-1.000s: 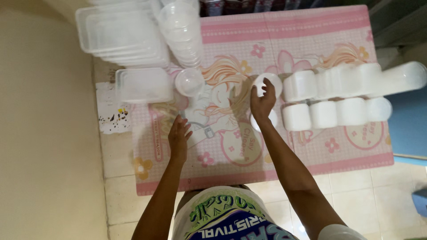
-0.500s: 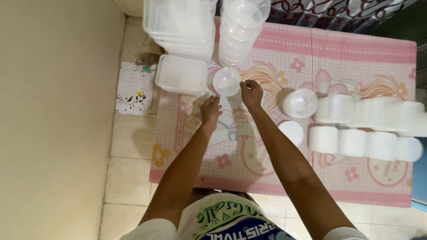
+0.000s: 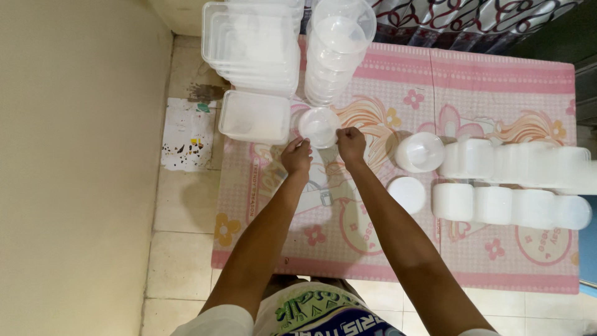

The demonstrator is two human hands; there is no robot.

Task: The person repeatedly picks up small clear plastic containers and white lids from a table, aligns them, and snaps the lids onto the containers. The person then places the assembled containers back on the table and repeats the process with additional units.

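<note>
A small round clear plastic container (image 3: 318, 127) sits on the pink patterned mat (image 3: 497, 81). My left hand (image 3: 296, 156) touches its near-left rim and my right hand (image 3: 351, 144) touches its near-right rim, fingers curled on the edge. Just right of my right arm lie a round white lid (image 3: 407, 193) and a round white tub (image 3: 420, 152).
A rectangular clear container (image 3: 255, 116) lies left of the round one. Behind it stand a stack of rectangular containers (image 3: 254, 43) and a stack of round clear tubs (image 3: 336, 50). Rows of stacked white tubs (image 3: 516, 180) lie at the right. A cream wall (image 3: 74, 155) is at the left.
The view has shifted left. My right hand left the white tubs at the right and came to the small clear container; my left hand moved up to it too.
</note>
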